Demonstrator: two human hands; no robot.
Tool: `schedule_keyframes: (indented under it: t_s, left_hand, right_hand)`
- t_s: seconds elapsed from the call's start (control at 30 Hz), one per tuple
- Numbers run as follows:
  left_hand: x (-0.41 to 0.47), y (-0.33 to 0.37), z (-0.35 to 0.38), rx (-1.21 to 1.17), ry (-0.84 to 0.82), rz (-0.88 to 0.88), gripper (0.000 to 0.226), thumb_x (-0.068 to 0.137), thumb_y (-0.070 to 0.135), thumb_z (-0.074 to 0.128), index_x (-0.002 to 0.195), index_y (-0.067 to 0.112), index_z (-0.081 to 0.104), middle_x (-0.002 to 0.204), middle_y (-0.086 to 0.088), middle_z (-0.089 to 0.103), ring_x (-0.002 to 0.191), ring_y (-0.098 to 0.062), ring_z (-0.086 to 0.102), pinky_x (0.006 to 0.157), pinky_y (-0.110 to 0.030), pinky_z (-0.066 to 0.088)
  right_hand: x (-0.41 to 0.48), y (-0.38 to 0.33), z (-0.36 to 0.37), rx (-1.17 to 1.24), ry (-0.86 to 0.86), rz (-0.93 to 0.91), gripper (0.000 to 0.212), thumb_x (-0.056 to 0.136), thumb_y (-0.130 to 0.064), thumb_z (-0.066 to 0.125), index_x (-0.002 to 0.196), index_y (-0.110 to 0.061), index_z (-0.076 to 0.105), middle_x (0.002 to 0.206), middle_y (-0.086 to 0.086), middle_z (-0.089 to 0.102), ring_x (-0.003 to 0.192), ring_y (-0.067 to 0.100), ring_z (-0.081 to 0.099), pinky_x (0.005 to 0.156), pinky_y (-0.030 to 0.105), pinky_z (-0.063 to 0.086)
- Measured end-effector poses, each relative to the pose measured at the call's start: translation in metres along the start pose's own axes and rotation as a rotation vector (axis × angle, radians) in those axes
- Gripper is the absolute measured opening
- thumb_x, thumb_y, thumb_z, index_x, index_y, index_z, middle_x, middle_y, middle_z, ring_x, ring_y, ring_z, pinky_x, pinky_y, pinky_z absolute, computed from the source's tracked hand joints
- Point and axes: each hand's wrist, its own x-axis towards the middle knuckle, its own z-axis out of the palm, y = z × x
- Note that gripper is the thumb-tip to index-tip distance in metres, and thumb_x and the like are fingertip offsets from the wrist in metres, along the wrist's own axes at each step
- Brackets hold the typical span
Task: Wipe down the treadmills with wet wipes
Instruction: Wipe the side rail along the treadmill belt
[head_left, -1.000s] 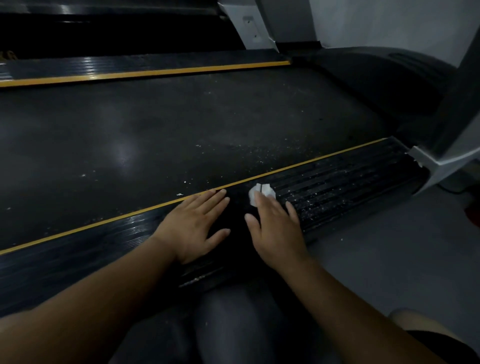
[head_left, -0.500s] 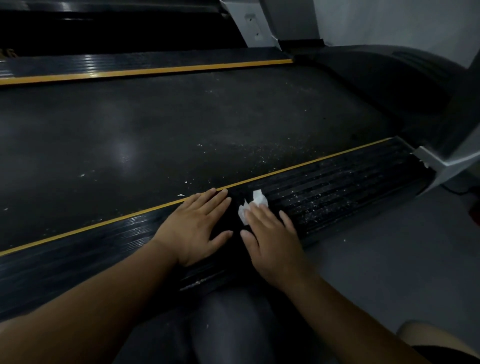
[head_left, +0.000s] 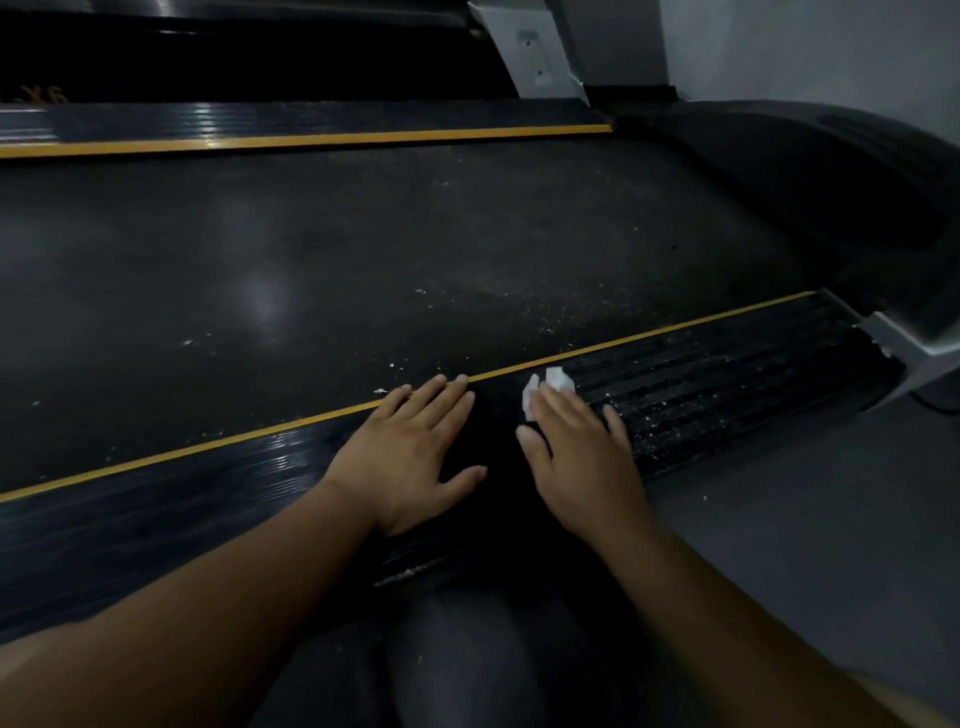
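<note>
On the near treadmill side rail (head_left: 727, 384), the right hand (head_left: 582, 457) is pressing the crumpled wet wipe (head_left: 558, 379) under straight fingers; the left hand (head_left: 415, 452) is resting flat. Soft, limp: probably best pinned centrally.

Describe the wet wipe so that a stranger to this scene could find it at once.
Find the treadmill's wide dark belt, then the ribbed side rail nearest the person. The wet wipe lies there under the fingertips of the right hand: the only white, crumpled thing.
</note>
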Motion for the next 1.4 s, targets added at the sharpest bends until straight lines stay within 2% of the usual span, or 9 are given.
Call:
schedule_keyframes:
  t_s: [0.2, 0.37, 0.57, 0.7, 0.87, 1.03, 1.2, 1.33, 1.4]
  left_hand:
    - [-0.001, 0.0, 0.0, -0.016, -0.005, -0.02, 0.096, 0.084, 0.076, 0.0, 0.161, 0.02, -0.004, 0.167, 0.002, -0.016, 0.152, -0.009, -0.017, 0.126, -0.035, -0.006]
    - [0.0, 0.001, -0.001, 0.0, -0.002, -0.019, 0.098, 0.082, 0.078, 0.0, 0.161, 0.02, -0.005, 0.166, 0.002, -0.017, 0.152, -0.01, -0.017, 0.125, -0.035, -0.007]
    - [0.0, 0.0, 0.0, -0.019, 0.016, -0.011, 0.098, 0.083, 0.077, 0.001, 0.161, 0.018, -0.002, 0.167, 0.0, -0.013, 0.153, -0.011, -0.015, 0.124, -0.031, -0.01]
    - [0.001, 0.0, 0.001, -0.014, 0.018, -0.011, 0.1, 0.082, 0.078, 0.002, 0.161, 0.017, -0.002, 0.167, -0.001, -0.014, 0.153, -0.012, -0.014, 0.124, -0.032, -0.008]
    - [-0.001, 0.001, 0.002, -0.03, 0.047, -0.041, 0.101, 0.083, 0.078, 0.004, 0.161, 0.014, 0.001, 0.168, -0.005, -0.01, 0.154, -0.015, -0.013, 0.122, -0.03, -0.01]
    - [0.0, 0.0, 0.0, 0.004, 0.024, -0.038, 0.101, 0.085, 0.078, 0.007, 0.161, 0.013, -0.002, 0.167, -0.005, -0.014, 0.154, -0.015, -0.013, 0.122, -0.03, -0.011]
    - [-0.001, 0.0, 0.003, -0.038, 0.042, -0.039, 0.101, 0.083, 0.078, 0.004, 0.161, 0.014, -0.001, 0.168, -0.005, -0.009, 0.154, -0.015, -0.012, 0.124, -0.031, -0.008]
    - [0.0, 0.0, 0.001, 0.003, 0.027, -0.04, 0.103, 0.082, 0.079, 0.004, 0.161, 0.013, -0.001, 0.167, -0.005, -0.012, 0.154, -0.015, -0.013, 0.124, -0.032, -0.008]
    - [-0.001, 0.0, 0.001, -0.02, 0.038, -0.032, 0.101, 0.083, 0.078, 0.007, 0.161, 0.014, -0.001, 0.168, -0.006, -0.009, 0.154, -0.015, -0.011, 0.124, -0.031, -0.008]
  right_hand:
    - [-0.014, -0.03, 0.005, 0.036, -0.073, -0.134, 0.08, 0.089, -0.062, 0.005, 0.157, -0.026, 0.029, 0.166, -0.009, 0.022, 0.154, 0.007, 0.008, 0.124, 0.045, 0.002]
    - [0.019, -0.013, -0.001, -0.016, -0.052, 0.02, 0.061, 0.105, -0.052, 0.021, 0.159, -0.024, 0.021, 0.168, -0.007, 0.017, 0.155, 0.011, 0.006, 0.124, 0.047, 0.002]
    - [0.005, -0.029, -0.004, 0.022, -0.116, -0.134, 0.054, 0.107, -0.043, 0.026, 0.159, -0.028, 0.021, 0.167, -0.013, 0.015, 0.154, 0.005, 0.003, 0.125, 0.045, -0.001]
    - [0.03, -0.02, -0.007, -0.002, -0.075, 0.02, 0.055, 0.107, -0.044, 0.023, 0.159, -0.026, 0.021, 0.168, -0.008, 0.016, 0.155, 0.01, 0.004, 0.125, 0.048, 0.002]
    - [0.013, -0.041, -0.001, 0.023, -0.122, -0.134, 0.056, 0.106, -0.046, 0.02, 0.16, -0.03, 0.017, 0.167, -0.012, 0.013, 0.154, 0.007, 0.0, 0.125, 0.046, -0.001]
    - [0.038, -0.023, -0.001, -0.029, -0.061, 0.001, 0.058, 0.105, -0.048, 0.022, 0.159, -0.029, 0.018, 0.167, -0.008, 0.017, 0.155, 0.011, 0.004, 0.124, 0.05, 0.004]
    - [0.018, -0.04, 0.003, 0.008, -0.123, -0.153, 0.059, 0.105, -0.049, 0.024, 0.161, -0.033, 0.015, 0.168, -0.013, 0.013, 0.154, 0.007, 0.0, 0.124, 0.046, 0.0]
    - [0.04, -0.024, -0.002, -0.025, -0.093, -0.018, 0.057, 0.106, -0.05, 0.022, 0.159, -0.03, 0.021, 0.167, -0.01, 0.016, 0.155, 0.01, 0.003, 0.124, 0.05, 0.002]
    - [0.046, -0.045, -0.002, 0.02, -0.1, -0.06, 0.054, 0.106, -0.048, 0.022, 0.157, -0.032, 0.025, 0.167, -0.009, 0.019, 0.155, 0.01, 0.003, 0.124, 0.05, 0.002]
